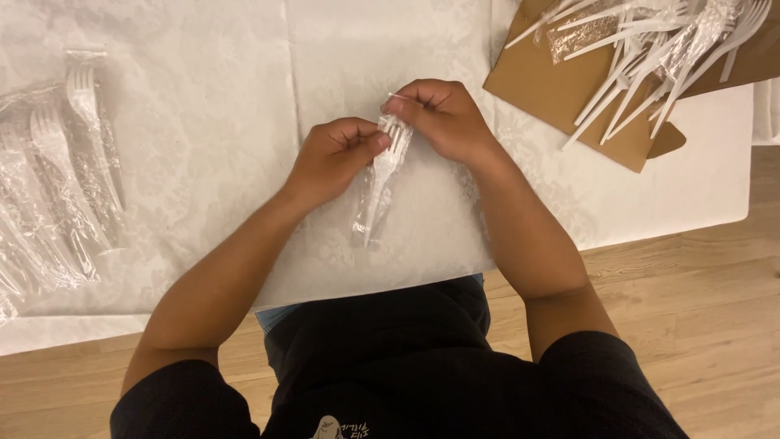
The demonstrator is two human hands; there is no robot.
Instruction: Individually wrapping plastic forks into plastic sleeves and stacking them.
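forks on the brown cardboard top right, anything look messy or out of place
Yes, mildly. The loose white forks lie in a crisscross heap on the brown cardboard, which juts past the table edge. The wrapped forks at left lie roughly side by side. Both hands hold one wrapped fork at centre.

Two hands are in view, the left hands (337, 154) and the right (439, 118) one, and they hold together one white plastic fork (383, 167) inside one clear sleeve. There is one table (244, 122) with a white cloth. To the left of the held fork lies a group of wrapped forks (57, 171); at least three can be counted, and the others are too blurred under the film. To the upper right of the held fork is one brown cardboard sheet (561, 93), which carries a heap of bare forks (650, 57); about ten handles show, but the exact number I cannot tell.
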